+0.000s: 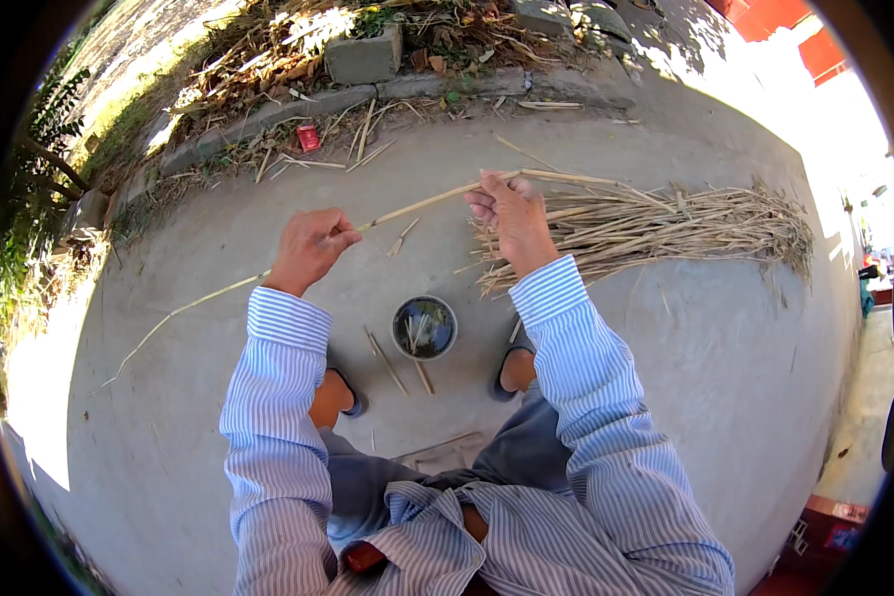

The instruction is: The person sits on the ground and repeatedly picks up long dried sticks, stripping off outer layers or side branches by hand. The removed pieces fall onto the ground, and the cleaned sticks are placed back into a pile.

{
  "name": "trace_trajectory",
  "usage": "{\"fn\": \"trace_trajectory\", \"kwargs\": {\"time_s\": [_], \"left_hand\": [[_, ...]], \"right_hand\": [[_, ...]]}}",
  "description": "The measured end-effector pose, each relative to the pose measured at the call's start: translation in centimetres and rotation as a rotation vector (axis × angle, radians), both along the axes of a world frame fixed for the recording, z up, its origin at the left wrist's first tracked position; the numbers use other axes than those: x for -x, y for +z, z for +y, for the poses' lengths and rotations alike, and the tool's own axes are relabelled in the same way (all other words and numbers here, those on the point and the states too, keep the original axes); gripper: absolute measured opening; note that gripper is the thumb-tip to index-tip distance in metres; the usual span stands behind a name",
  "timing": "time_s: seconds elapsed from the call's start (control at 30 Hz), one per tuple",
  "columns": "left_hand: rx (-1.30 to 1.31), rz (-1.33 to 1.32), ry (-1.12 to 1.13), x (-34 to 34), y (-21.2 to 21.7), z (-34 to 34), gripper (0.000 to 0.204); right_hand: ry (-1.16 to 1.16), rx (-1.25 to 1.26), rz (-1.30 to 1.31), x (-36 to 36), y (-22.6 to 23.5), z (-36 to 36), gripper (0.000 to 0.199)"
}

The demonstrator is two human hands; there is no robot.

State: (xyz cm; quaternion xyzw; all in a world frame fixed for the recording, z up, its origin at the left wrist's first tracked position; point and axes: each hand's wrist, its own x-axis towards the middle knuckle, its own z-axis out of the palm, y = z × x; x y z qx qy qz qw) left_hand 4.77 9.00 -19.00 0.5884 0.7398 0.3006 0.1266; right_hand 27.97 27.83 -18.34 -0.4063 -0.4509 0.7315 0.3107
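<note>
Sitting low over a bare concrete floor [219, 437], a person in a striped shirt holds 1 long pale reed stalk [422, 206] across the body. The left hand [311, 245] is curled shut around the stalk near its middle; the right hand [510, 211] pinches it between fingers and thumb farther along. The stalk's long axis runs from low on the person's left, where its thin end trails down to the floor, up and across to the right, where its thicker end passes above a pile of dry reeds [666, 226]. That pile lies lengthwise on the floor, just beyond the right hand, its cut ends toward the person and its feathery tips pointing right.

Between the 2 feet stands a small round dark bowl [424, 327] with short sticks in it, and a few loose splinters lie beside it. Open floor spreads wide to the left and in front. The far edge is a rough stone kerb [298, 107] with dry leaves and a grey block [364, 57] behind it; a small red packet [309, 137] lies just below the kerb.
</note>
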Motion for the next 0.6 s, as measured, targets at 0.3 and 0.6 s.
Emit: {"fn": "trace_trajectory", "kwargs": {"time_s": [0.3, 0.6], "left_hand": [[-0.297, 0.115, -0.026, -2.9, 0.7, 2.2, 0.016], [-0.444, -0.376, 0.197, -5.4, -0.5, 4.0, 0.015]], "right_hand": [[0.091, -0.255, -0.043, 0.0, 1.2, -1.4, 0.033], [0.135, -0.343, -0.134, 0.6, 1.9, -2.6, 0.038]]}}
